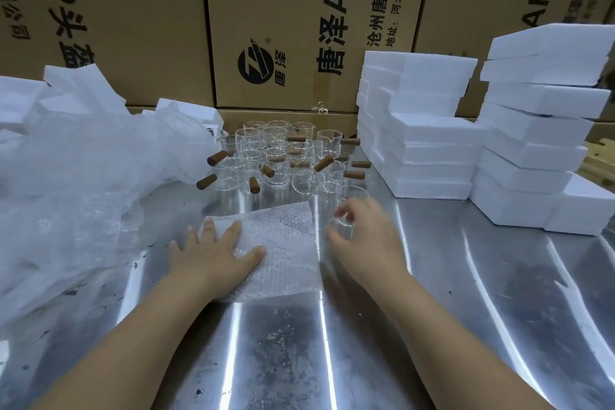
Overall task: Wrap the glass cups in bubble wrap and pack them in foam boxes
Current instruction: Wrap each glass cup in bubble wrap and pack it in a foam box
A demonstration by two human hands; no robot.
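Two bare forearms reach over a steel table (283,359), where a square bubble wrap sheet (283,243) lies flat. The left hand (213,256) rests on the sheet's left half, fingers straight and spread, pressing it down. At the sheet's right edge the right hand (362,236) curls fingers and thumb round one small glass cup (342,226).

The step appears to be bringing this cup onto the sheet. To do it well, the cup is probably best laid on its side near one edge while the left palm pins the sheet against the slick metal. It can then be rolled snugly and the ends tucked in.

The cup is clear and thin-walled, hard to make out against the reflections; whether it has a handle cannot be told.

Just beyond the sheet stand many more cups (283,156), spouted, with brown wooden handles. Left of the sheet lies a loose wrap heap (83,176). Beyond and right of it, white foam boxes (429,143) stand stacked. Farthest back are cardboard cartons (283,27).
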